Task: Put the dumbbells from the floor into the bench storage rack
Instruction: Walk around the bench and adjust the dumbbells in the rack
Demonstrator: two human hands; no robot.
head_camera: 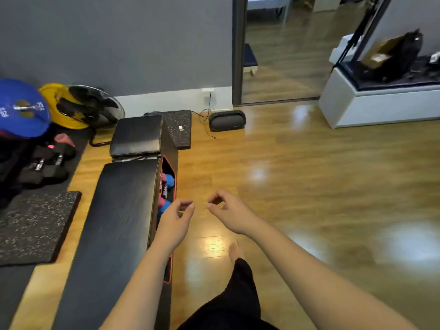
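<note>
A black padded bench (119,210) runs along the wooden floor. Its side storage rack (172,172) has an orange-edged opening. Blue and pink dumbbells (166,181) lie inside the rack, partly hidden by the pad. My left hand (177,219) hovers just right of the rack opening, fingers loosely curled, holding nothing. My right hand (227,209) is beside it over the floor, fingers also loosely curled and empty. The two hands are apart. No dumbbell shows on the floor right of the bench.
Black hex dumbbells (45,167) sit on a dark mat at left, near blue (21,108) and yellow (59,106) weight plates and a fan (95,106). Speckled rubber mats (33,225) lie by the bench. A black speaker (227,120) with a cable stands by the wall. My foot (235,250) is below my hands.
</note>
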